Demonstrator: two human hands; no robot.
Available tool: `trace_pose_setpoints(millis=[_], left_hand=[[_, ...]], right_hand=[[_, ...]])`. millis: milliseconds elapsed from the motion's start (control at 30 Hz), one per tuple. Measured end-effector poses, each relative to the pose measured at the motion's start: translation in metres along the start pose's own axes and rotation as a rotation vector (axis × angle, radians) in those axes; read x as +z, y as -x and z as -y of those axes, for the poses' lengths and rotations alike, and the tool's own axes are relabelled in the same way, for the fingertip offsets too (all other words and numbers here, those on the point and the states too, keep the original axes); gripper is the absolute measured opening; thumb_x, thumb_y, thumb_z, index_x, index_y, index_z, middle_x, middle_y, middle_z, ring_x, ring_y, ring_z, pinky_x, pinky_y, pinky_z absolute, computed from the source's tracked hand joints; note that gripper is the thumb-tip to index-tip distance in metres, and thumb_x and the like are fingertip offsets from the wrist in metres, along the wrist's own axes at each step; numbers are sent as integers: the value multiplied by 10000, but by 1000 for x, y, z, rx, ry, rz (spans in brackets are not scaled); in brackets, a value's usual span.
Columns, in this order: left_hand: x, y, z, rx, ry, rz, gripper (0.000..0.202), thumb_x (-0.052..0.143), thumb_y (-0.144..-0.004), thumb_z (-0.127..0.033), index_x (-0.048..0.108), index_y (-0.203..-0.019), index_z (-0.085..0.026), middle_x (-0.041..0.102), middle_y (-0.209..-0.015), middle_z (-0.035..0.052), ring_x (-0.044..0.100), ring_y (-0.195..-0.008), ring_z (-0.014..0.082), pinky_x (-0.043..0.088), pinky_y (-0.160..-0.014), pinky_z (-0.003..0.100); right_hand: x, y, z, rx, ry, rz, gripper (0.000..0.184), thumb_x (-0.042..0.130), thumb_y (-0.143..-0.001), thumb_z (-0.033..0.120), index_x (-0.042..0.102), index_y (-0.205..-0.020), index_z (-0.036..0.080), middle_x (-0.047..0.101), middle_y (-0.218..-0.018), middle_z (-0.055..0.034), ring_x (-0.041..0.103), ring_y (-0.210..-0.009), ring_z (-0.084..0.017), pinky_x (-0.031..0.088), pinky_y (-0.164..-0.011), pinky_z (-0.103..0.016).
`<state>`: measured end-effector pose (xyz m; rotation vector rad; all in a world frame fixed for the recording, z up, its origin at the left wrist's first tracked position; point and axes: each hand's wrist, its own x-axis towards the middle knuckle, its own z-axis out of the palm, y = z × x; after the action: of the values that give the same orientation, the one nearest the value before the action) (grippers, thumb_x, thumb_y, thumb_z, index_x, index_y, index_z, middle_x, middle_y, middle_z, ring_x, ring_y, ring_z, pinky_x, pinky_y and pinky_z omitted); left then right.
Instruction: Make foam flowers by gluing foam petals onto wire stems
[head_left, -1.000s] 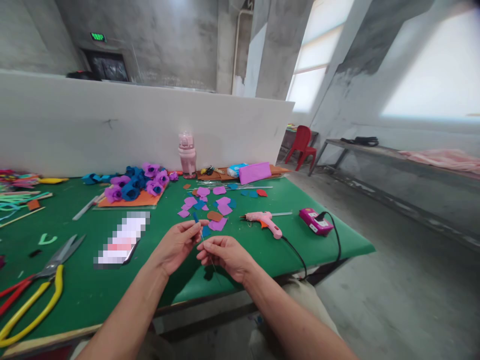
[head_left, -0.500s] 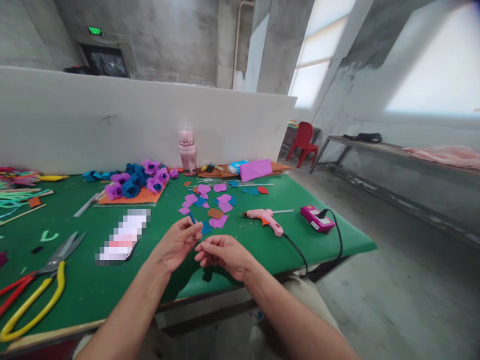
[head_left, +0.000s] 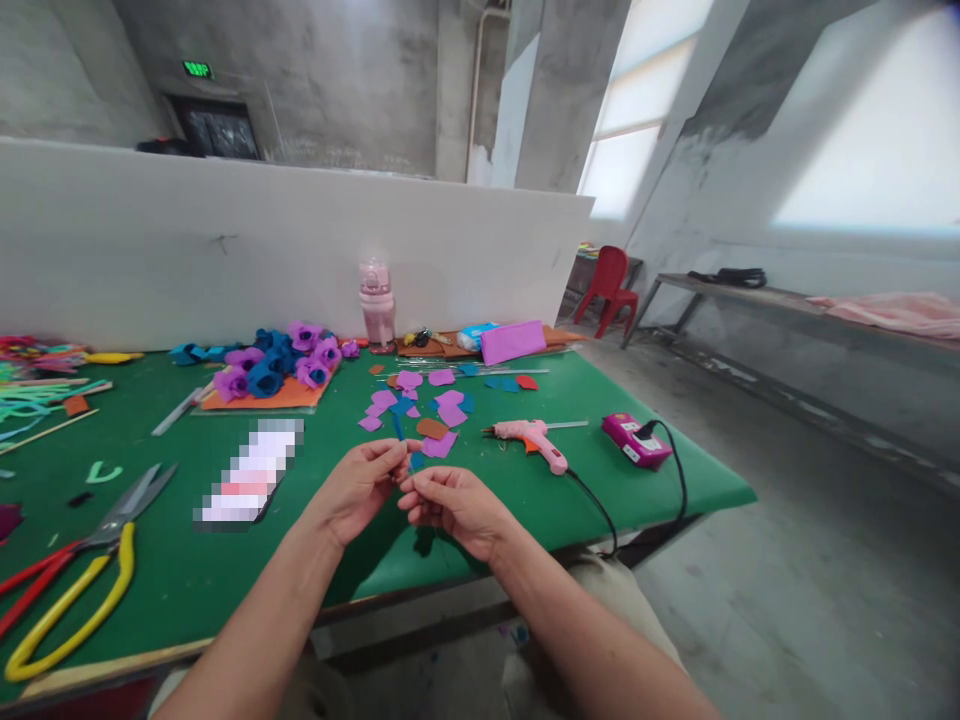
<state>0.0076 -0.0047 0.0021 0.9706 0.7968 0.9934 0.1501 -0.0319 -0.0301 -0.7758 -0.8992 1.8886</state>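
My left hand (head_left: 360, 487) and my right hand (head_left: 450, 505) meet over the front of the green table (head_left: 180, 560). Both pinch a thin wire stem (head_left: 405, 458) with a small blue tip (head_left: 397, 427) that sticks up between the fingertips. The fingers of each hand are pressed together on it. Just beyond my hands lie loose purple, blue and brown foam petals (head_left: 435, 410). A pink glue gun (head_left: 534, 438) rests to the right of them, with its black cord running off the table edge.
Big yellow-handled scissors (head_left: 75, 590) lie at the front left. A phone (head_left: 251, 470) lies left of my hands. Finished purple and blue flowers (head_left: 274, 368) sit on an orange sheet at the back. A pink bottle (head_left: 376, 305) and a magenta socket box (head_left: 632, 441) stand nearby.
My right hand has risen and moved closer to my left, so the fingertips now nearly touch. The blue-tipped stem has tilted a little more upright.
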Motion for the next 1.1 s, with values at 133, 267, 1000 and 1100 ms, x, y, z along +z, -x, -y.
trace_pose_setpoints(millis=[133, 267, 1000, 1100], left_hand=[[0, -2, 3, 24, 22, -69, 225, 736, -597, -260, 571, -517, -129, 481, -486, -29, 456, -513, 75, 403, -580, 212], [1, -2, 3, 19, 56, -87, 247, 756, -563, -247, 542, -515, -134, 482, -491, -37, 429, -476, 61, 373, -506, 196], [4, 0, 6, 28, -168, -49, 180, 727, -602, -286, 628, -618, -137, 535, -560, -21, 452, -530, 77, 360, -512, 202], [5, -1, 5, 78, -165, -65, 160, 728, -602, -255, 617, -592, -141, 525, -563, -33, 432, -520, 61, 343, -501, 188]], right_hand=[[0, 1, 0, 3, 4, -7, 309, 707, -640, 376, 651, -783, 108, 665, -676, -34, 568, -523, -65, 450, -594, -213], [1, 1, -1, 5, 8, 5, 306, 704, -643, 375, 652, -785, 109, 666, -681, -34, 572, -527, -66, 450, -595, -215], [-1, 2, 2, -1, 9, -11, 300, 712, -640, 360, 645, -814, 125, 666, -706, -26, 571, -535, -61, 461, -610, -213], [0, 3, 0, 26, 51, -28, 330, 755, -584, 298, 630, -848, 145, 664, -687, -9, 574, -541, -63, 461, -618, -212]])
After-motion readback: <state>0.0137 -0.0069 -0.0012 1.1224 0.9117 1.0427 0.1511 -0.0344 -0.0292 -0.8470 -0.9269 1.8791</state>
